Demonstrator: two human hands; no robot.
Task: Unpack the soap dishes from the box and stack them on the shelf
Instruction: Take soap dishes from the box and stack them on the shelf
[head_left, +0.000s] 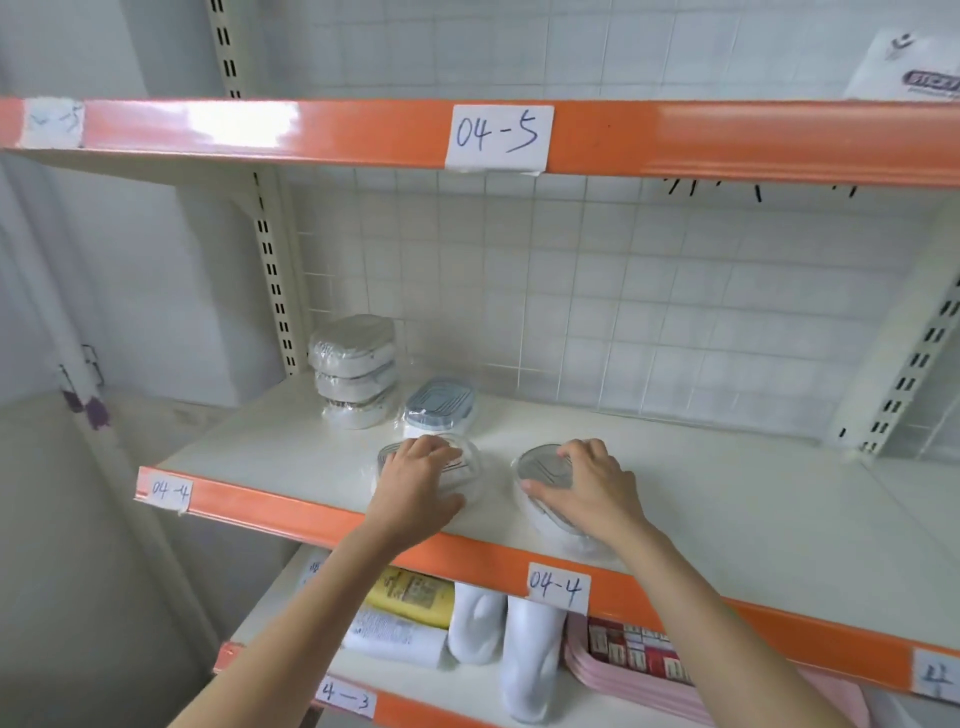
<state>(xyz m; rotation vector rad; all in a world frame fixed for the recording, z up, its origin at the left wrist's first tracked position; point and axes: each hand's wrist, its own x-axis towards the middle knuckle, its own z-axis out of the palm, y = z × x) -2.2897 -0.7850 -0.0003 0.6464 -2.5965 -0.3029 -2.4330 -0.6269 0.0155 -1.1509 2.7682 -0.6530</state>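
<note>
On the white shelf (727, 499) labelled 04-4, my left hand (415, 483) grips one plastic-wrapped soap dish (470, 462) from above. My right hand (592, 486) grips a second wrapped soap dish (540, 467) with a grey slatted top, close to the shelf's front edge. Both dishes rest on the shelf. Behind them stands a blue-topped wrapped soap dish (440, 408). At the back left is a stack of three grey wrapped soap dishes (354, 371). The box is out of view.
The orange-edged shelf above (675, 137) is labelled 04-5 and overhangs the work area. Slotted uprights (272, 270) stand at back left and right. The shelf below holds yellow and white bottles (410, 597), white containers and pink trays (623, 675).
</note>
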